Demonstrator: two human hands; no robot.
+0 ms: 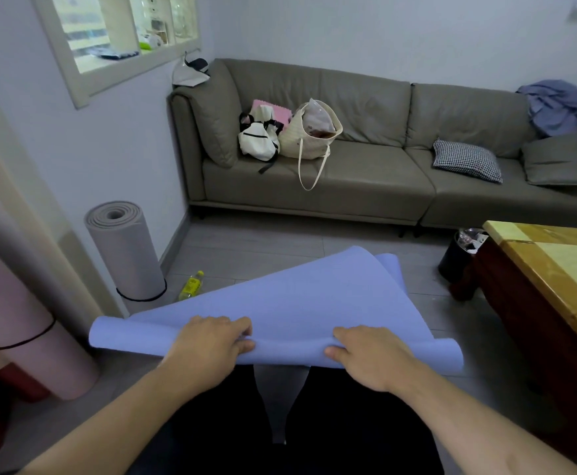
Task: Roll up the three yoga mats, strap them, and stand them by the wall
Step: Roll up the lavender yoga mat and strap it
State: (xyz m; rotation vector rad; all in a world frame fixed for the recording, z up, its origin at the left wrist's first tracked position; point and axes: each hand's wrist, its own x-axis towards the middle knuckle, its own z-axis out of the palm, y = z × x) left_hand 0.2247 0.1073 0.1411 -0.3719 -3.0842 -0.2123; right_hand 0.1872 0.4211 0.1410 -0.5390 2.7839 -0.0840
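— Two hands confirmed on the blue mat [280, 303]. Report grasp state.

— I read the left hand [211, 344] and right hand [369, 354] both gripping the rolled near edge, fingers curled over the top, thumbs beneath. Far end of the mat is lifted and curling above the floor [246, 245].

— Other mats?

— Grey mat [126, 252] stands rolled and strapped against the left wall, beside a yellow bottle [191, 286]. Pink mat [23, 320], rolled and strapped, leans at the left frame edge.

Bare floor [246, 245] before grey mat [126, 252]
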